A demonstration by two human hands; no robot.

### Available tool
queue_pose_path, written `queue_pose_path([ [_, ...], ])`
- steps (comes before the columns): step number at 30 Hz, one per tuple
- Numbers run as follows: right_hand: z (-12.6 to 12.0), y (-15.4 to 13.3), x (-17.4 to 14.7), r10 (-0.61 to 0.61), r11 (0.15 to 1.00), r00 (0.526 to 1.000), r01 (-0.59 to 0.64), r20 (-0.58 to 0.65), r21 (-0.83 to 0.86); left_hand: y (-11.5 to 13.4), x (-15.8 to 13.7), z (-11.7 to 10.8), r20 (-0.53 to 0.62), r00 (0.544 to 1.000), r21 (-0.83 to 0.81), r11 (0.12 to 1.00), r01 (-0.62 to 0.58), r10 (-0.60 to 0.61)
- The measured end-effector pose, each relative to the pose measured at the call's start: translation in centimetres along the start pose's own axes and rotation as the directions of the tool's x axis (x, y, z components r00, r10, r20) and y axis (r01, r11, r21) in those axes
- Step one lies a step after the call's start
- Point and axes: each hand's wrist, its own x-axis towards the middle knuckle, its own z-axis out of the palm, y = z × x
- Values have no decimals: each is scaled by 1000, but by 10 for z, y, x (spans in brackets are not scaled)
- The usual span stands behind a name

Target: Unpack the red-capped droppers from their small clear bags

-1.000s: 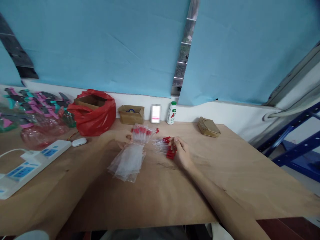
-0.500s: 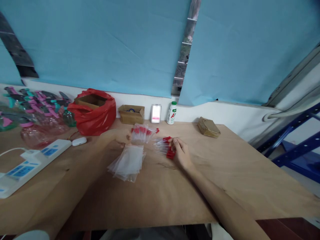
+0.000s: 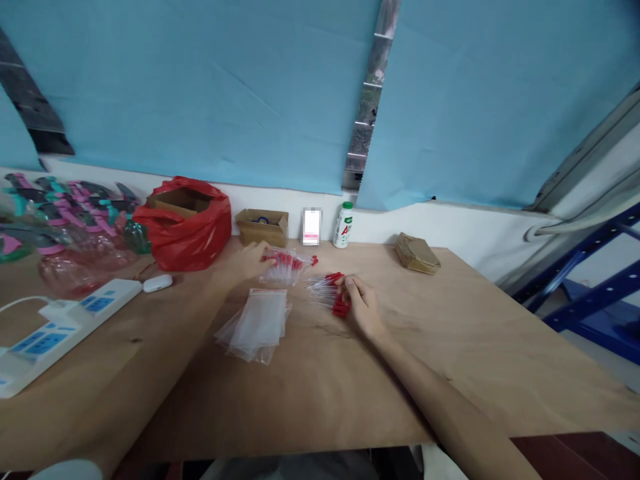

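My left hand (image 3: 250, 260) is at the left edge of a pile of small clear plastic bags with red-ended pieces inside (image 3: 287, 263). Its thumb and fingers close on that edge, somewhat blurred. To the right, my right hand (image 3: 364, 305) rests on the table with its fingers curled over a bunch of thin clear sticks with red ends (image 3: 323, 290). The sticks point left, and my fingers hide part of the red ends. Nearer me lies a fanned stack of flat clear zip bags (image 3: 257, 327), touched by neither hand.
Along the back stand a red plastic bag (image 3: 187, 233) around a box, a small cardboard box (image 3: 263, 229), a lit phone (image 3: 311, 227), a white bottle (image 3: 343, 227) and a brown package (image 3: 417, 253). Spray bottles (image 3: 85, 227), a power strip (image 3: 70, 330) and a white case (image 3: 157, 283) are left.
My left hand has moved up and away from the flat zip bags to the edge of the filled bags. My right hand stays on the red-ended sticks.
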Motion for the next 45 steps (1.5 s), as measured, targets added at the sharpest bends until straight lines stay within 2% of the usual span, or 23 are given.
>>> queue_pose_path([
  [3,1,1,-1,6,1000,1000,-6,3,6,-4,-1,20,-26,999,152,988,39,-35],
  [8,2,5,-1,15,1000,1000,-15,-1,3,-15,-5,40,-42,999,78,997,-25,28],
  [14,2,5,0,19,1000,1000,-19,-2,-8,-25,1,37,-114,987,-72,990,-120,112],
  [25,7,-2,0,-80,989,995,87,62,-118,-15,12,32,-108,993,-286,958,6,-38],
  [30,18,-12,45,-203,944,967,236,156,-232,-17,20,25,-138,990,-430,901,-60,0],
  [33,29,-14,87,-214,925,964,252,157,-285,-19,22,26,-127,990,-477,871,-115,61],
  [38,49,-3,139,-133,940,985,160,110,-302,-29,23,34,-130,988,-307,944,-120,83],
  [43,56,4,153,-97,938,989,129,114,-321,-41,18,30,-129,991,-155,988,1,-22],
  [45,55,5,154,-88,924,986,134,141,-359,-42,15,28,-117,993,-106,994,16,-28],
])
